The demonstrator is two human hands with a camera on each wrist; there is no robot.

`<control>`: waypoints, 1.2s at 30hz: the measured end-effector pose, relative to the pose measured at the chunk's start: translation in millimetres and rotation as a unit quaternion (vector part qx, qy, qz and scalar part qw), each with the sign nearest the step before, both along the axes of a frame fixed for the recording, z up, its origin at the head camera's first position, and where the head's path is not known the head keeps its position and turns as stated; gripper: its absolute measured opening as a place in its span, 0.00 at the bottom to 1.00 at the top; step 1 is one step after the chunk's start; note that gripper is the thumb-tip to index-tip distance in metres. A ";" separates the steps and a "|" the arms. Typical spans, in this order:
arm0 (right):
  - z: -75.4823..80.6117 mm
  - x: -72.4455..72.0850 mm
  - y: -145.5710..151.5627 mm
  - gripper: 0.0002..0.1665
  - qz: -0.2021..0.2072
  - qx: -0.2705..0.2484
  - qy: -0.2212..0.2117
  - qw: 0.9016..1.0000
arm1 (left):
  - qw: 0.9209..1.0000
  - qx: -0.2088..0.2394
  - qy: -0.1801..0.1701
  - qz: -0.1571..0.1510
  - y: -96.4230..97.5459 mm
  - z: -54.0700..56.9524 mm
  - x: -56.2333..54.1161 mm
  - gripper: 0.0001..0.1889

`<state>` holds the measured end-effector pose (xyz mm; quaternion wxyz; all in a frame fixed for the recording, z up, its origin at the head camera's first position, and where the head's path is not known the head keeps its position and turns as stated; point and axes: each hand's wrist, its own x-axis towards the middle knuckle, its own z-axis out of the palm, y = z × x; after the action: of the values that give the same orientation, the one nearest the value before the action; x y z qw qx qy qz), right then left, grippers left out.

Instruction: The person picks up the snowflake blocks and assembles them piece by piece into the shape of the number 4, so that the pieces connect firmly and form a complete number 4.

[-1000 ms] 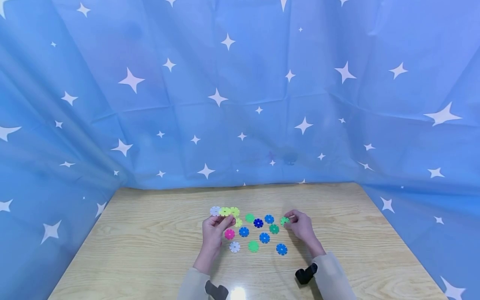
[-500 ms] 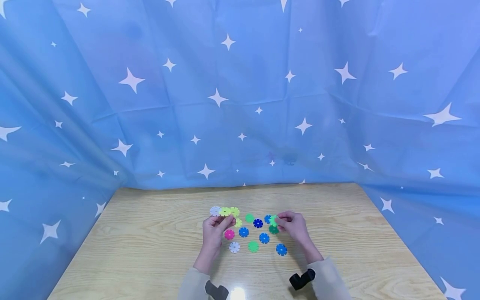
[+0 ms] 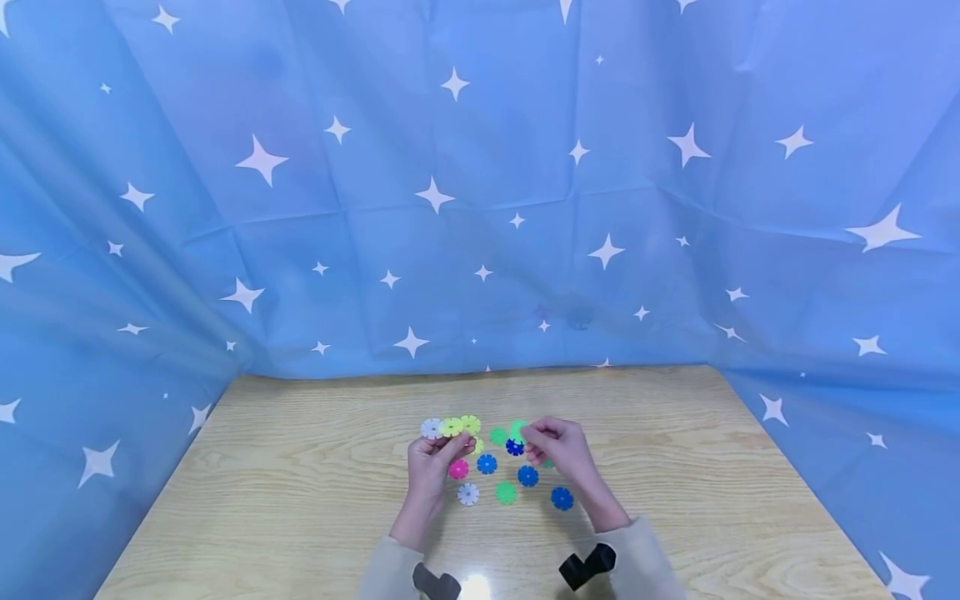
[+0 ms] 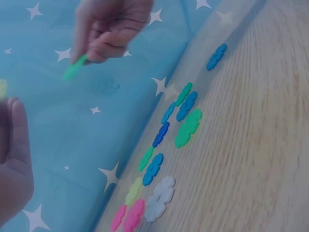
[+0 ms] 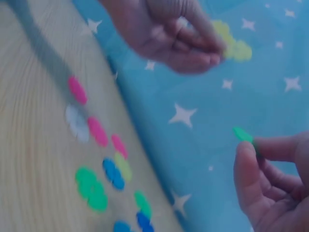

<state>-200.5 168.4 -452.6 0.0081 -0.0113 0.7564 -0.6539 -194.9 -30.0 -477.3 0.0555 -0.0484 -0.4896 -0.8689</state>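
Observation:
My left hand [image 3: 429,477] pinches a joined row of notched plastic discs above the table. A white disc [image 3: 431,428] ends the row at left, with a yellow disc [image 3: 451,427] and another yellow disc [image 3: 470,423] beside it. My right hand [image 3: 564,457] pinches a single light green disc [image 5: 243,134] between thumb and forefinger, to the right of the row and apart from it. Below the hands lie loose discs: a dark blue disc [image 3: 514,447], a blue disc [image 3: 487,464], a green disc [image 3: 506,493] and a pink disc [image 3: 458,469]. The right hand partly covers some of them.
The wooden table [image 3: 300,500] reaches back to a blue curtain [image 3: 360,208] with white stars. A loose white disc [image 3: 468,494] and another blue disc [image 3: 562,498] lie nearest the front. Black wrist cameras sit on both sleeves.
The right hand has moved left with the light green disc, from the right side of the loose discs to over the dark blue one. The left hand has barely moved.

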 end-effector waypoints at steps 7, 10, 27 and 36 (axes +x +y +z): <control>15.9 6.9 -16.3 0.12 0.031 -0.024 0.002 0.999 | 1.000 0.005 -0.003 -0.002 0.7 0.2 1.0 0.12; 20.4 8.0 -22.9 0.13 0.041 -0.024 0.004 0.999 | 1.000 0.002 -0.006 -0.005 0.6 0.9 1.3 0.11; 28.6 9.5 -34.4 0.12 0.050 -0.060 -0.037 0.996 | 0.999 -0.038 0.016 0.001 -3.4 1.4 2.6 0.05; 29.8 9.3 -29.5 0.12 0.105 -0.063 -0.058 0.991 | 0.996 -0.080 0.049 0.000 -4.5 -0.7 3.8 0.14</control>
<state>-191.2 138.9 -422.8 0.1201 -0.0530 0.7069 -0.6950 -191.1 -34.5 -478.0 0.0757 -0.0955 -0.5540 -0.8236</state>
